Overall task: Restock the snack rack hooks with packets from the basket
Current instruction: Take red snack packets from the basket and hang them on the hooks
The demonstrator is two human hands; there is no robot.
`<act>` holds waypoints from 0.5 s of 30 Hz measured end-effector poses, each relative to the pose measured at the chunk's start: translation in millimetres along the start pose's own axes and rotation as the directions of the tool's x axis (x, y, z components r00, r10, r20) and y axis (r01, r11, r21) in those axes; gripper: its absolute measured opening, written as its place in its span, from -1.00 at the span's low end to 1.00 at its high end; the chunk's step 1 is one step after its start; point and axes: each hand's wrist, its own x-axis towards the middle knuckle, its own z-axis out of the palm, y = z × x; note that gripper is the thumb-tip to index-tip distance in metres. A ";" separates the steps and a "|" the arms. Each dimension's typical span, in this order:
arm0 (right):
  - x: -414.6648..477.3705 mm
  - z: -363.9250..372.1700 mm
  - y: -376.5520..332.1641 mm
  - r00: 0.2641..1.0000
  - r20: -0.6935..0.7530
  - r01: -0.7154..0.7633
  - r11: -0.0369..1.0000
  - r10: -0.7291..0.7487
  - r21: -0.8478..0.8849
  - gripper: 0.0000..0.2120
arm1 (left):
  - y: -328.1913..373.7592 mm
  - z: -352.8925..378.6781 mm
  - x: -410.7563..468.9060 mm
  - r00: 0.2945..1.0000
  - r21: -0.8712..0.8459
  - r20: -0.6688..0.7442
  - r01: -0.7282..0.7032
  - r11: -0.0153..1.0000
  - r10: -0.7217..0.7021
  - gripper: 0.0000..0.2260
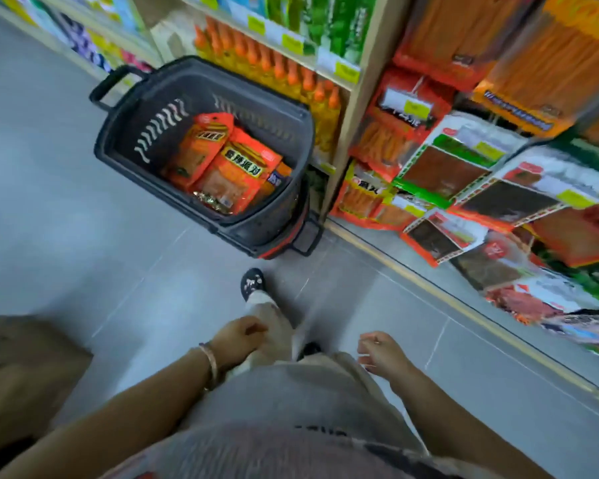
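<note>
Both grips hang loosely curled, pinching nothing: the left grip (241, 338), with a bangle (212, 366) on its wrist, and the right grip (381, 350) beside it. The basket (201, 88) stands on the floor well ahead of the left grip, with orange packets (229, 164) inside. The rack (416, 85) stands ahead and right of the right grip.

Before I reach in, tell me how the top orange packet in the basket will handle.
Probably floppy: the packet is a thin film pouch lying slumped in the basket. Likely light, since it looks flat. Its glossy film may slip, so pinch an edge.
</note>
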 end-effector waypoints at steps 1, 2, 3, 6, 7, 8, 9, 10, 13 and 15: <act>2.1 10.2 -7.1 0.998 0.063 0.010 0.997 -0.005 -0.071 -0.71 | -7.1 -9.1 0.4 0.998 -0.039 -0.053 0.021 0.999 -0.023 -0.74; 4.7 20.0 -16.3 0.992 0.123 0.023 0.988 -0.004 -0.150 -0.68 | -14.8 -18.5 2.5 0.995 -0.091 -0.088 0.049 0.995 -0.057 -0.74; 8.0 29.4 -27.7 0.986 0.168 0.035 0.974 0.003 -0.225 -0.66 | -22.3 -28.8 5.0 0.991 -0.121 -0.103 0.076 0.990 -0.089 -0.75; 25.5 54.2 -70.7 0.977 0.209 0.046 0.936 0.030 -0.350 -0.74 | -48.4 -61.4 15.8 0.979 -0.194 -0.080 0.168 0.967 -0.186 -0.75; 32.5 63.1 -89.5 0.978 0.204 0.042 0.931 0.036 -0.363 -0.81 | -54.9 -75.2 19.1 0.975 -0.201 -0.066 0.195 0.960 -0.211 -0.75; 37.9 72.5 -109.9 0.979 0.201 0.039 0.925 0.041 -0.377 -0.88 | -61.0 -90.6 22.8 0.971 -0.215 -0.056 0.218 0.952 -0.234 -0.75; 44.0 84.0 -131.5 0.976 0.213 0.045 0.920 0.042 -0.389 -0.92 | -66.1 -108.9 28.5 0.968 -0.221 -0.045 0.232 0.947 -0.247 -0.76; 50.7 97.0 -154.6 0.969 0.245 0.067 0.915 0.036 -0.397 -0.93 | -70.6 -129.7 36.9 0.970 -0.229 -0.038 0.226 0.947 -0.241 -0.78; 65.6 139.6 -226.6 0.945 0.327 0.147 0.913 -0.016 -0.380 -0.91 | -70.8 -200.8 60.6 0.980 -0.383 -0.024 0.173 0.907 -0.197 -0.87; 76.1 168.3 -272.8 0.950 0.305 0.173 0.928 -0.069 -0.329 -0.93 | -68.8 -250.8 76.2 0.984 -0.469 -0.037 0.139 0.872 -0.176 -0.87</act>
